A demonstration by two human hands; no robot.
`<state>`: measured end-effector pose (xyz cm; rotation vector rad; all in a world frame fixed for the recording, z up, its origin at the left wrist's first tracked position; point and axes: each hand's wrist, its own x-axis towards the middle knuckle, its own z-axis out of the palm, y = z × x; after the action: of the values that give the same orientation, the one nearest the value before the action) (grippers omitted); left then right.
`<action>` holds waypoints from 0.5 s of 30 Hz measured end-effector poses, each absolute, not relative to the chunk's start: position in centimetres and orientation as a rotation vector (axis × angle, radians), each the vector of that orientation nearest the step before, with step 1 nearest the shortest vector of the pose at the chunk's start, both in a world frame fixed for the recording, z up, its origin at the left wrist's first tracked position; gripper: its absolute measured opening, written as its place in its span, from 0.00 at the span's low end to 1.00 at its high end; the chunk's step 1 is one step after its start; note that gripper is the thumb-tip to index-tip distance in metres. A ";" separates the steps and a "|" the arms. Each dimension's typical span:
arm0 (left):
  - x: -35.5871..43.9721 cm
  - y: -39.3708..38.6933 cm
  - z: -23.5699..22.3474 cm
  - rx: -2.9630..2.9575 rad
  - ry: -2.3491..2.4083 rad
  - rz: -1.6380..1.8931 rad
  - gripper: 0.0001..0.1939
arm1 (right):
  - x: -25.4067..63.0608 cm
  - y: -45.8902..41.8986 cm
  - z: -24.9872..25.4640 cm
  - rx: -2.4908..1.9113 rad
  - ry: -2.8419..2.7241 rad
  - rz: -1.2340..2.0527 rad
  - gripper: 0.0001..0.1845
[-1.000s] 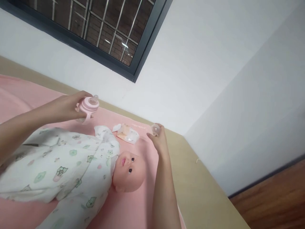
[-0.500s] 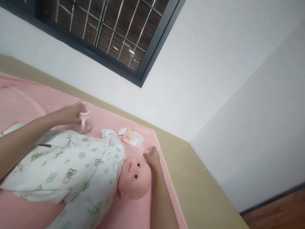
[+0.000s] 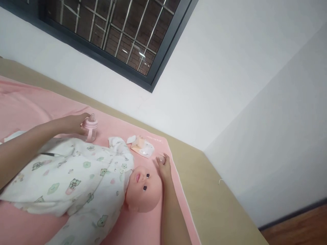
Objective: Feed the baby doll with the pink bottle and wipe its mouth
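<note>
Pink cloth [image 3: 138, 229] covers much of the surface [image 3: 204, 197], and a doll [image 3: 104, 180] lies face up on it, head to the right. Just beyond that head, the person's right hand [image 3: 165, 169] has its grip closed around a clear domed cap [image 3: 161, 159]; whether the cap touches the cloth cannot be told. To its left lies a small packet [image 3: 142, 146]. Farther left, past the doll's body, the left hand [image 3: 78, 124] grips a bottle [image 3: 91, 130], teat up. The step in hand seems to be handling cap and bottle apart; moving either calls for a path clear of doll and packet, which lie between. Behind rise a white wall [image 3: 217, 85] and a barred window [image 3: 127, 34].
</note>
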<state>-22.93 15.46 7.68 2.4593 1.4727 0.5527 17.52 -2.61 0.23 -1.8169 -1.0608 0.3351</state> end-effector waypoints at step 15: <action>-13.3 3.4 17.2 2.713 0.608 0.523 0.20 | 14.4 -3.1 2.3 -1.469 -1.496 -0.396 0.19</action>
<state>-13.27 3.44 17.22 2.7135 0.6085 0.5230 14.42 -3.07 2.27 -1.4687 -1.4963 -0.3962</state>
